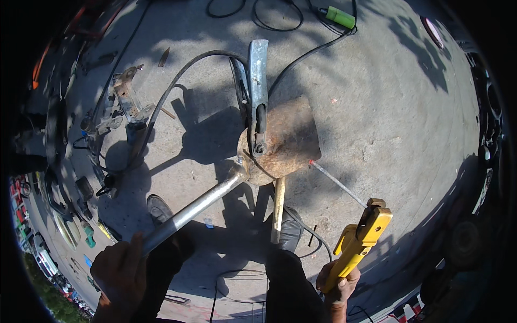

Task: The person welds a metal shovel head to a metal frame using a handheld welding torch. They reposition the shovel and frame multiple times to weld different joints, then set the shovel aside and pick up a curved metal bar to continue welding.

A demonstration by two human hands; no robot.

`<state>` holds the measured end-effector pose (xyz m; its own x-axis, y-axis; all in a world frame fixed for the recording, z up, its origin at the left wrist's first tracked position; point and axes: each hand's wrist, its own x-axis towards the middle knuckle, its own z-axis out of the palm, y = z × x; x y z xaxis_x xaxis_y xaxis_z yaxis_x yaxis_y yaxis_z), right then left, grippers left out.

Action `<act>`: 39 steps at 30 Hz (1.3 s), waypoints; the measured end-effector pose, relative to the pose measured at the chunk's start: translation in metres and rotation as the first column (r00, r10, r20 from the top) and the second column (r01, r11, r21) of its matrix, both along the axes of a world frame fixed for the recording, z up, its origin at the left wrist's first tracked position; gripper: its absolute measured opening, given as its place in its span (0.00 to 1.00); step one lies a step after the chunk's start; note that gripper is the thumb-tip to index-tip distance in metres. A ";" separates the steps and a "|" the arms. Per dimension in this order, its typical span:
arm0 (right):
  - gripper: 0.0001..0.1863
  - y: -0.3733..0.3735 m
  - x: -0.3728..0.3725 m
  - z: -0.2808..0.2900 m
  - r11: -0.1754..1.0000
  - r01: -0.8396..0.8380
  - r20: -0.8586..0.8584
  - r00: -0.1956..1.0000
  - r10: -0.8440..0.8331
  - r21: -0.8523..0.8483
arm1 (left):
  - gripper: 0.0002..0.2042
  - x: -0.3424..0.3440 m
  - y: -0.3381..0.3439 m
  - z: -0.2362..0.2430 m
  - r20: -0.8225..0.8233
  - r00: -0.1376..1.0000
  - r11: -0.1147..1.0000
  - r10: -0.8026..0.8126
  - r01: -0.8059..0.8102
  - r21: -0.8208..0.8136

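Observation:
My left hand [121, 269] is wrapped round the lower end of a silver metal pipe [196, 204]. The pipe's upper end meets a rusty metal plate [291, 132] with a rounded near end. In my right hand [344, 282] is a yellow welding electrode holder [358, 245], gripped by its handle. Its jaws hold a thin grey welding rod [339, 184], whose reddish tip lies at or close to the plate's right edge; contact cannot be made out. A metal ground clamp [259, 75] stands on the plate, its jaw on the left part. Below the plate a pale bar [278, 210] extends toward me.
Black cable [186, 75] loops over the concrete floor [398, 134]. A green connector [340, 18] lies at the far side. Rusty metal parts [126, 97] and several tools are scattered at left. My shoes [288, 231] stand just below the plate.

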<state>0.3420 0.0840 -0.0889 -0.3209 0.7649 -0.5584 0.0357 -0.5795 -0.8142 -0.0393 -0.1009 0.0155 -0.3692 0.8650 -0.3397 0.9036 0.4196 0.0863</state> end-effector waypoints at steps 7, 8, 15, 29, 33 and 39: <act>0.33 -0.003 -0.004 0.007 0.994 -0.066 0.035 0.997 0.069 -0.087 | 0.19 -0.005 -0.011 -0.006 -0.068 0.998 0.998 -0.011 0.015 0.058; 0.33 -0.003 -0.004 0.006 0.994 -0.068 0.031 0.997 0.071 -0.090 | 0.19 -0.005 -0.011 -0.006 -0.061 0.998 0.998 0.001 0.003 0.056; 0.32 -0.003 -0.004 0.003 0.991 -0.103 0.038 0.994 0.106 -0.081 | 0.20 -0.007 -0.011 -0.005 -0.024 0.999 0.998 0.027 -0.026 0.063; 0.32 -0.004 -0.018 0.000 0.996 -0.087 0.054 0.995 0.088 -0.021 | 0.20 -0.008 -0.012 -0.007 0.042 0.996 0.991 0.083 -0.087 0.100; 0.33 -0.003 -0.016 -0.001 0.998 -0.062 0.036 0.997 0.063 -0.025 | 0.21 -0.010 -0.014 -0.011 0.075 0.992 0.987 0.104 -0.113 0.117; 0.33 0.004 -0.010 0.005 0.992 -0.080 -0.113 0.991 0.069 -0.096 | 0.22 -0.018 -0.048 -0.027 0.067 0.986 0.980 0.151 -0.159 0.119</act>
